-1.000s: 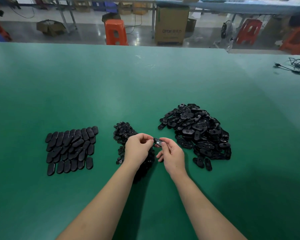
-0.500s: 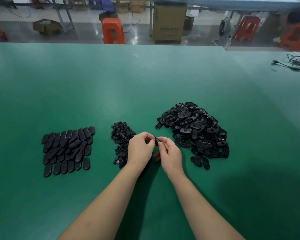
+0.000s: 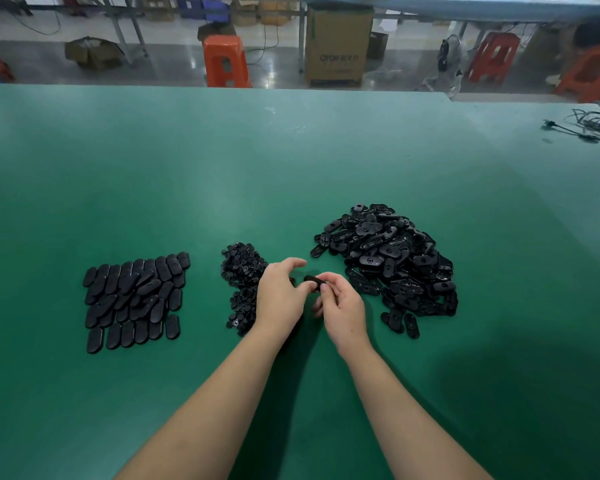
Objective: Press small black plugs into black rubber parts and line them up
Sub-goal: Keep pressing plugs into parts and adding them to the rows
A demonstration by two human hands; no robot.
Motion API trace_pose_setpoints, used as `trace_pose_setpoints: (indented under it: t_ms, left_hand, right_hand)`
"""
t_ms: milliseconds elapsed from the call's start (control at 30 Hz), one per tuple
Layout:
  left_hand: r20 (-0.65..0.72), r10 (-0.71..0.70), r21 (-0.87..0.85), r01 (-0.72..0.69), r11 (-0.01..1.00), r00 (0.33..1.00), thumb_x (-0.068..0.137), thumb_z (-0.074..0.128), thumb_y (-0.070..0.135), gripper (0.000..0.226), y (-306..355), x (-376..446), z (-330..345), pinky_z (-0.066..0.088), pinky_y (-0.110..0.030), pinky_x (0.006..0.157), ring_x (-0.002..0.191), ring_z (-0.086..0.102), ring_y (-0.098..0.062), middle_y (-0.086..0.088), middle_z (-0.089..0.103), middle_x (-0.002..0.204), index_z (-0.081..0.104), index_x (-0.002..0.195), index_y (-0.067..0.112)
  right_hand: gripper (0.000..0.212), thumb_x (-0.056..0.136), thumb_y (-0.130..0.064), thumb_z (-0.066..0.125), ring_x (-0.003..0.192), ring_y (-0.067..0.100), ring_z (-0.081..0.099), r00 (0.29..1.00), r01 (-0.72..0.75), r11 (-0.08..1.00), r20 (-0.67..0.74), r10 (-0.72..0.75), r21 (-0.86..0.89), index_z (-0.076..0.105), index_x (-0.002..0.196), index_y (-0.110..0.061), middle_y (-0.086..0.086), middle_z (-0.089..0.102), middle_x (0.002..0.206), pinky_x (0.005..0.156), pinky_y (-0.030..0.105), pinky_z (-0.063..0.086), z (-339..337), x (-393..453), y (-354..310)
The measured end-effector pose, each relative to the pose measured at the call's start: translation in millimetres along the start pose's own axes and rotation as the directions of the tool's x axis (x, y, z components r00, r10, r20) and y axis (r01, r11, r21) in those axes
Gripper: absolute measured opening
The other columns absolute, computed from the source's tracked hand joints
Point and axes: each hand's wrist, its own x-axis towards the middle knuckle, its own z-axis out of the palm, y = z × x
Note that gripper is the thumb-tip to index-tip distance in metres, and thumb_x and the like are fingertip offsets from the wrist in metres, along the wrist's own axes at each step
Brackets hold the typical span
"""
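My right hand [image 3: 343, 306] pinches one black oval rubber part [image 3: 314, 282] between thumb and fingertips, a little above the green table [image 3: 291, 161]. My left hand [image 3: 279, 296] meets it from the left. Its thumb lies against the part's left end, its index finger is lifted above, and its other fingers are curled. Whether a plug sits in the part is hidden. The pile of small black plugs [image 3: 241, 271] lies just left of my left hand. A heap of loose rubber parts [image 3: 388, 258] lies to the right. Lined-up rubber parts [image 3: 132, 299] lie in rows at the left.
Black cables [image 3: 589, 124] lie at the table's far right. Beyond the far edge stand an orange stool [image 3: 226, 60], a cardboard box [image 3: 338, 46] and more red stools [image 3: 494, 57].
My hands have drawn slightly apart, so the rubber part now shows between them. My left index finger has lifted off it. The piles have not moved.
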Motion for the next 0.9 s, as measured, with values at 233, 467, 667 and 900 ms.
trace_pose_setpoints:
  t_ms: [233,467,667,900]
  left_hand:
    - [0.084,-0.021,-0.050,0.025,0.998,0.996,0.085,0.076,0.016,0.006,0,4,-7,0.045,-0.016,0.064,0.071,0.065,-0.007,0.011,0.072,0.075,0.077,0.085,0.021]
    - [0.068,0.002,0.052,-0.006,0.999,0.998,0.085,0.072,0.019,0.003,5,-1,-4,0.043,-0.017,0.062,0.067,0.059,-0.003,0.012,0.068,0.074,0.073,0.083,0.021]
    - [0.053,0.004,0.110,-0.010,0.994,0.999,0.085,0.068,0.019,0.002,5,-4,-3,0.040,-0.014,0.057,0.067,0.058,-0.003,0.010,0.066,0.075,0.069,0.083,0.020]
    - [0.060,0.031,0.102,-0.037,0.994,0.998,0.086,0.067,0.019,0.003,3,-5,-3,0.037,-0.014,0.055,0.064,0.055,-0.004,0.009,0.064,0.074,0.067,0.083,0.018]
  right_hand:
    - [0.022,0.100,-0.007,0.056,0.069,0.007,0.062,1.000,0.001,1.000,0.030,-0.002,0.021,0.064,0.102,-0.028,-0.009,0.073,0.086,0.067,0.034,0.057,0,-1,1]
    - [0.024,0.100,-0.008,0.055,0.076,0.006,0.063,1.000,0.002,1.000,0.009,-0.002,-0.002,0.064,0.098,-0.031,-0.007,0.073,0.091,0.079,0.050,0.059,1,1,6]
    - [0.026,0.099,-0.010,0.057,0.079,0.010,0.067,1.000,-0.004,1.000,0.024,0.005,-0.023,0.064,0.095,-0.035,-0.010,0.075,0.092,0.079,0.047,0.058,1,0,7]
    - [0.023,0.099,-0.009,0.058,0.082,0.009,0.068,0.999,-0.007,1.000,0.040,0.008,-0.011,0.065,0.096,-0.031,-0.010,0.075,0.092,0.080,0.043,0.057,0,1,5]
